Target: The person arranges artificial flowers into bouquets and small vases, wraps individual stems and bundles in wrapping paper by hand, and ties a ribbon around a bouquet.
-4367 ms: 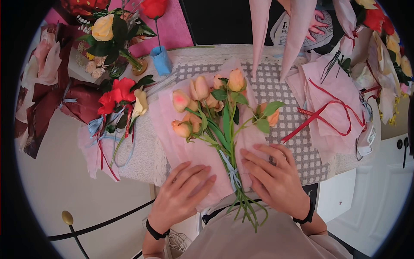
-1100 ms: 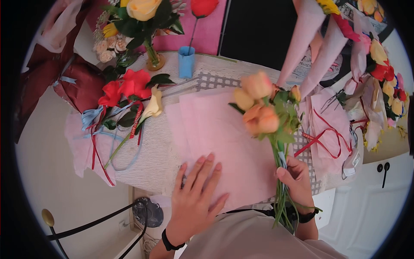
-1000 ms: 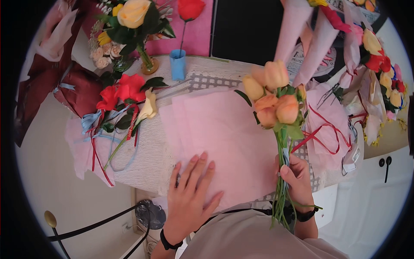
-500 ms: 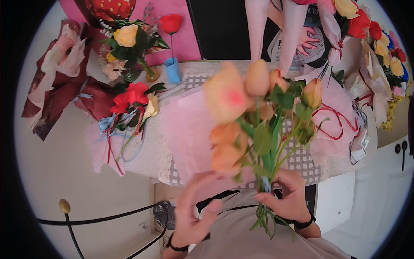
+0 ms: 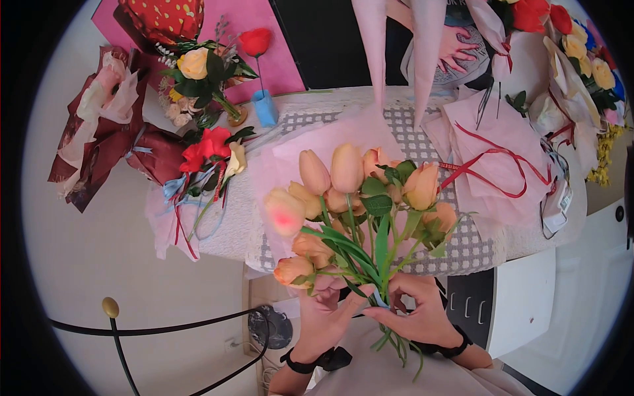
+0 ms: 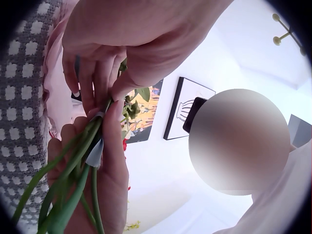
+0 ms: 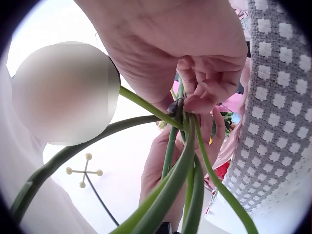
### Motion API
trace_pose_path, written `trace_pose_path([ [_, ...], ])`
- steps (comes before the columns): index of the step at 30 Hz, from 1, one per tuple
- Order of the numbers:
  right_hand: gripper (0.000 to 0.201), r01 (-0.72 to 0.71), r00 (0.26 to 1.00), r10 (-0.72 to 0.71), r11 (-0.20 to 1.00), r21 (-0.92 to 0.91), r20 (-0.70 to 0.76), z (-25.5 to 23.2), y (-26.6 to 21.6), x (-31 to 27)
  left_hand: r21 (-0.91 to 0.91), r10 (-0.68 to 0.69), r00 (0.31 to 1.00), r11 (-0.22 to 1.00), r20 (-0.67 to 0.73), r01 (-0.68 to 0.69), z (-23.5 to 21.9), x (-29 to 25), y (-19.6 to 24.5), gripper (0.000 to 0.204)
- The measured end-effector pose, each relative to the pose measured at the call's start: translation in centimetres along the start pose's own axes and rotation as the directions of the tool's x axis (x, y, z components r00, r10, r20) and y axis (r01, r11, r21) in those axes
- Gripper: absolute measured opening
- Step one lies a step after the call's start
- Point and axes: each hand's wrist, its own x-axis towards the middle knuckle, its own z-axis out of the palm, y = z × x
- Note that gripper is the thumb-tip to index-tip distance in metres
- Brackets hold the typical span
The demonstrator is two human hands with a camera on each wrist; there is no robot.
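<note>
A bouquet of peach tulips and roses (image 5: 347, 168) is up in front of the torso, heads toward the far side of the table. My right hand (image 5: 419, 310) grips its green stems (image 7: 190, 161) near the light blue ribbon (image 5: 378, 299) tied round them. On the other side my left hand (image 5: 327, 320) pinches the stems, its thumb close to the ribbon. The left wrist view shows a loose ribbon end (image 6: 95, 153) below the fingertips. Pink wrapping paper (image 5: 284, 152) lies behind the flower heads, partly hidden by them.
Red flowers with a cream lily (image 5: 234, 160) lie left. A blue cup (image 5: 265, 109) holding a red rose and a vase of flowers stand behind. Pink paper cones (image 5: 374, 46) hang at the back. More pink sheets with red ribbon (image 5: 492, 152) lie right on the checked cloth (image 5: 472, 254).
The bouquet, held at the right by my right hand a second ago, has moved left to the middle. My left hand has left the pink paper and come to the stems.
</note>
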Motion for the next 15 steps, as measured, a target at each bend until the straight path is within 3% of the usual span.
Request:
trace_pose_path([
  [9, 0.038, 0.012, 1.000, -0.012, 1.000, -0.014, 0.013, -0.1, 0.8, -0.1, 0.008, 0.098, 0.995, 0.995, -0.028, -0.098, 0.1, -0.7, -0.7, 0.037],
  [11, 0.038, 0.019, 1.000, -0.018, 0.999, -0.026, 0.016, -0.2, 0.9, -0.1, 0.174, -0.070, 0.997, 0.982, -0.011, 0.071, -0.6, -1.3, -0.2, 0.034],
  [14, 0.037, -0.050, 0.997, 0.047, 0.998, 0.047, 0.054, -0.3, 1.3, -0.1, 0.080, -0.175, 0.984, 0.981, -0.032, 0.177, -0.8, -1.1, 1.0, 0.032],
  [15, 0.026, -0.049, 0.996, 0.046, 0.998, 0.044, 0.077, -0.4, 1.3, 0.0, 0.080, -0.177, 0.984, 0.980, -0.031, 0.179, -0.6, -0.8, 1.4, 0.032],
])
